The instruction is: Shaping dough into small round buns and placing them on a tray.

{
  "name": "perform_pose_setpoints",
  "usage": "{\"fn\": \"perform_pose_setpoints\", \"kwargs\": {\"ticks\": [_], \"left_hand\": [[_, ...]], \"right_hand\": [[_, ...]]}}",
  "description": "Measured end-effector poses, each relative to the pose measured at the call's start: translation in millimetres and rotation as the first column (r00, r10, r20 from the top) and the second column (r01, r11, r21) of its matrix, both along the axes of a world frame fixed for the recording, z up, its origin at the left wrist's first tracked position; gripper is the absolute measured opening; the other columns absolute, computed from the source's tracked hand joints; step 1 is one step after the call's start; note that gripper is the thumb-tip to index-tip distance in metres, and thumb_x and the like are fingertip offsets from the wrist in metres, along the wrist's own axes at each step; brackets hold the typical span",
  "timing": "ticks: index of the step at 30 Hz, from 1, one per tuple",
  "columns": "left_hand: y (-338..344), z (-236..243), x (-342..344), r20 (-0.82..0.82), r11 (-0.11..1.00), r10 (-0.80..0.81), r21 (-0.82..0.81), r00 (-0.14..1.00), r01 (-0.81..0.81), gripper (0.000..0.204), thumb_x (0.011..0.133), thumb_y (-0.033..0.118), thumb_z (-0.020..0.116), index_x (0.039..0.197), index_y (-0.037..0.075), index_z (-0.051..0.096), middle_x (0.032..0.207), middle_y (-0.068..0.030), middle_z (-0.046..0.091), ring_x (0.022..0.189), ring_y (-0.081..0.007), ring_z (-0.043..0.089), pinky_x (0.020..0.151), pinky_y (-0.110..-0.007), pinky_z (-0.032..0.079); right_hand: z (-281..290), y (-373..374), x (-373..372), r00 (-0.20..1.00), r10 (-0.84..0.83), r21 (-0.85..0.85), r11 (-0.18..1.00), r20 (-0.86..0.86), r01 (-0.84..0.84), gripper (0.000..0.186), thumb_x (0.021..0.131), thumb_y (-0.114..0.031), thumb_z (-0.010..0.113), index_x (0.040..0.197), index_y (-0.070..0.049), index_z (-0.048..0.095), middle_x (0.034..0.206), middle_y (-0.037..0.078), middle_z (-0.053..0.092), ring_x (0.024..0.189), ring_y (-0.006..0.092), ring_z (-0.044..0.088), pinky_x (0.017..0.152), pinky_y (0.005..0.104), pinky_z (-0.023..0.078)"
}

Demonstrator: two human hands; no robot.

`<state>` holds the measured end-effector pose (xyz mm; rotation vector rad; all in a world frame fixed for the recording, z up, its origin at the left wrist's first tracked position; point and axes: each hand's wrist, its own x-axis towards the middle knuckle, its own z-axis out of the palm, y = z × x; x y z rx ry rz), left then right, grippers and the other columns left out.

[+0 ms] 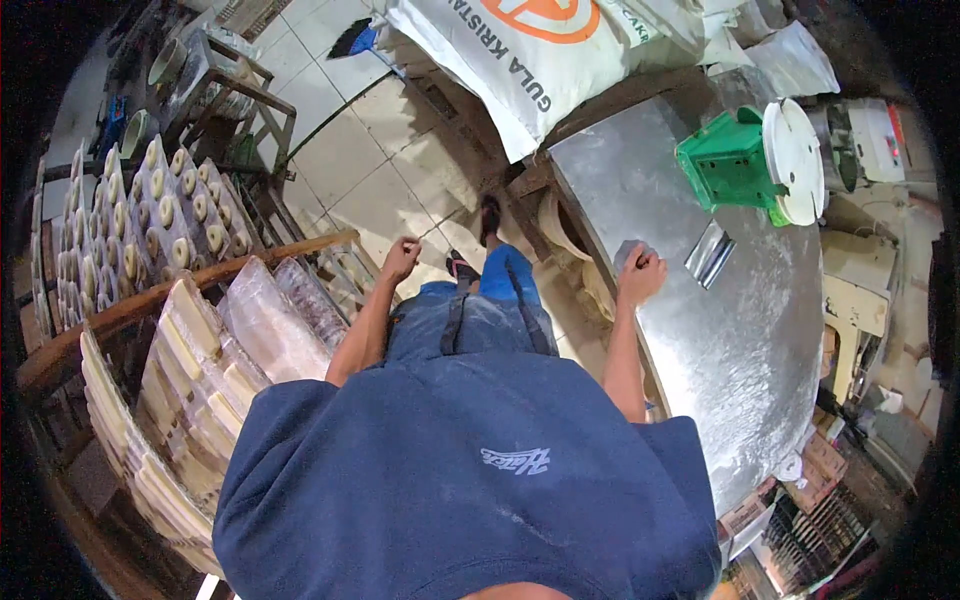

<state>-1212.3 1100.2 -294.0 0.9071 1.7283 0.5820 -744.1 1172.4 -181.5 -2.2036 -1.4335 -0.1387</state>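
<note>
My left hand point(402, 258) hangs over the tiled floor, beside the racks on the left. Its fingers are curled closed, and nothing shows in them. My right hand point(642, 277) is over the near-left part of a floury metal tabletop point(740, 340), fingers bent together. A small grey patch shows at its far side; whether it is held or a shadow I cannot make out. To the right of this hand lies a shiny metal dough scraper point(711, 255), apart from the fingers. Farther back stands a green scale point(728, 160) with a round white pan point(794, 162).
White printed sacks point(540, 70) are piled ahead. On the left, a rack with a wooden rail point(190, 284) holds trays of ring-shaped dough pieces point(165, 210) and trays of long dough pieces point(190, 345). A stool point(225, 85) stands far left on the tiled floor point(350, 150).
</note>
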Motion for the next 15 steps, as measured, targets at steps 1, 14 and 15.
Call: {"fn": "perform_pose_setpoints", "kwargs": {"ticks": [1,14,15], "left_hand": [[-9.9,-6.6,-2.4,0.000,0.999,0.011,-0.052,1.000,-0.011,0.033,0.085,0.025,0.059,0.108,0.001,0.055,0.083,-0.0151,0.064,0.065,-0.0190,0.063,0.062,-0.031,0.050],[-102.2,-38.9,-21.2,-0.024,0.706,0.694,-0.174,0.720,-0.687,0.027,0.083,0.009,0.047,0.110,0.005,0.051,0.076,-0.0099,0.059,0.057,-0.0195,0.060,0.046,-0.031,0.046],[-101.7,-37.7,-14.1,0.025,0.703,0.705,-0.160,0.709,-0.693,0.028,0.084,0.008,0.047,0.111,0.006,0.050,0.078,-0.0108,0.059,0.059,-0.0197,0.061,0.047,-0.031,0.047]], "right_hand": [[-0.9,0.0,-0.4,1.000,-0.006,-0.003,1.000,0.030,0.007,0.040,0.086,-0.038,0.056,0.067,-0.002,0.054,0.070,0.013,0.050,0.074,0.0330,0.049,0.068,0.0439,0.039],[1.7,-1.8,-6.0,0.999,0.037,-0.018,0.999,0.019,-0.037,0.040,0.088,-0.035,0.053,0.068,-0.001,0.055,0.071,0.015,0.049,0.074,0.0339,0.050,0.066,0.0449,0.039],[0.5,-1.8,-5.5,0.999,0.013,-0.061,0.998,0.031,-0.011,0.040,0.088,-0.035,0.052,0.069,0.000,0.055,0.072,0.016,0.049,0.074,0.0345,0.050,0.066,0.0450,0.039]]}}
